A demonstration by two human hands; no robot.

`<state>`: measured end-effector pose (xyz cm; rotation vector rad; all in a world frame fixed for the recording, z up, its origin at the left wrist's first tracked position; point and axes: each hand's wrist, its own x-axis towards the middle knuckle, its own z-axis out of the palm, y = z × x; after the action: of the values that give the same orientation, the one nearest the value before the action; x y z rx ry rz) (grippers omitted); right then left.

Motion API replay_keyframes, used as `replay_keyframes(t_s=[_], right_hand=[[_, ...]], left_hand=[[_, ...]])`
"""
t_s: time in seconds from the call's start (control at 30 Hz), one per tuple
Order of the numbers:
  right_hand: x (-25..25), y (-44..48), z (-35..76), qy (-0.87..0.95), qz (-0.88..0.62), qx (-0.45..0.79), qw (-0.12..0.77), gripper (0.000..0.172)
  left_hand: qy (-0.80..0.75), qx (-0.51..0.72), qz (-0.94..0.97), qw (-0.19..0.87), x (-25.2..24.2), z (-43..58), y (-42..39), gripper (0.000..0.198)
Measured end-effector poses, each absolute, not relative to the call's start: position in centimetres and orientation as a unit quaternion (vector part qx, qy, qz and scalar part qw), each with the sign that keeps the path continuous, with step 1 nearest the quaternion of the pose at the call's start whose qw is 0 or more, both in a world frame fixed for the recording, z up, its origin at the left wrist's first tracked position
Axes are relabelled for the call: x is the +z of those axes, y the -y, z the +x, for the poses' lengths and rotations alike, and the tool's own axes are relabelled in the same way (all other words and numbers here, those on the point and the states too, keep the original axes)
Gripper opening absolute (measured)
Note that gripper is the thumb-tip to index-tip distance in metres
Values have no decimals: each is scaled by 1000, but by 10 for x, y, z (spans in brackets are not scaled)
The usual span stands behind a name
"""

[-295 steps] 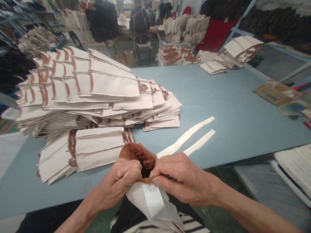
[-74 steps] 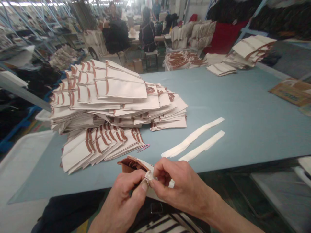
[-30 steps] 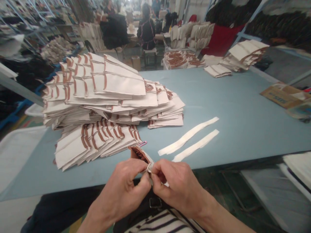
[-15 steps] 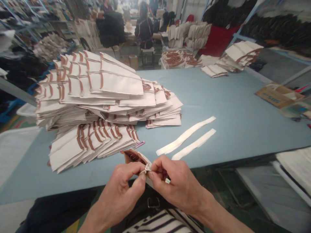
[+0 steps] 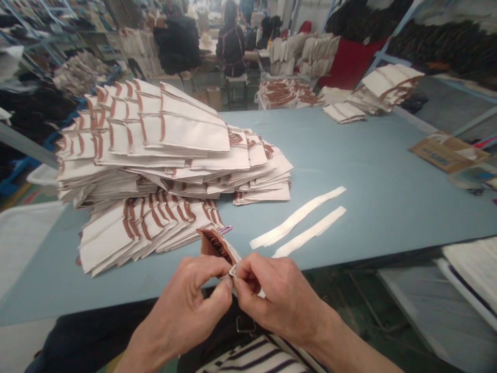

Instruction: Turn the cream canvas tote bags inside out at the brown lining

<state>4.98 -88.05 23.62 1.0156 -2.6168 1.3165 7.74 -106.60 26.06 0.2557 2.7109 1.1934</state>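
Note:
In front of my body, both hands pinch a folded cream fabric piece with a brown lining. My left hand grips its corner between thumb and forefinger. Right beside it, my right hand pinches the same corner, fingertips nearly touching. The fabric between the fingertips is bunched, and the detail there is partly hidden. Just behind the piece lies a slim pink tool, partly covered. A row of cream pieces with brown edges lies overlapped to the left.
A tall heap of similar cream pieces fills the blue table's left side. Two cream strips lie right of centre. At the right edge stands a cardboard box; more fabric pieces lie behind. A person sits farther back.
The brown-lined end of the held piece has tipped up and slightly right, now overlapping the pink tool. My right fingers have closed nearer to the left ones at the corner.

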Motion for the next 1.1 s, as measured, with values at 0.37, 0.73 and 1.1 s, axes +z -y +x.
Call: replay_keyframes(t_s=[0.37, 0.73, 1.1], right_hand=[[240, 883, 41, 872, 285, 398, 10, 15], [237, 887, 45, 807, 114, 558, -156, 24], [246, 870, 52, 778, 141, 582, -189, 21]], left_hand=[[-896, 437, 82, -4, 253, 78, 1048, 32], [-820, 568, 50, 41, 248, 80, 1053, 35], [-723, 664, 6, 191, 244, 81, 1056, 65]])
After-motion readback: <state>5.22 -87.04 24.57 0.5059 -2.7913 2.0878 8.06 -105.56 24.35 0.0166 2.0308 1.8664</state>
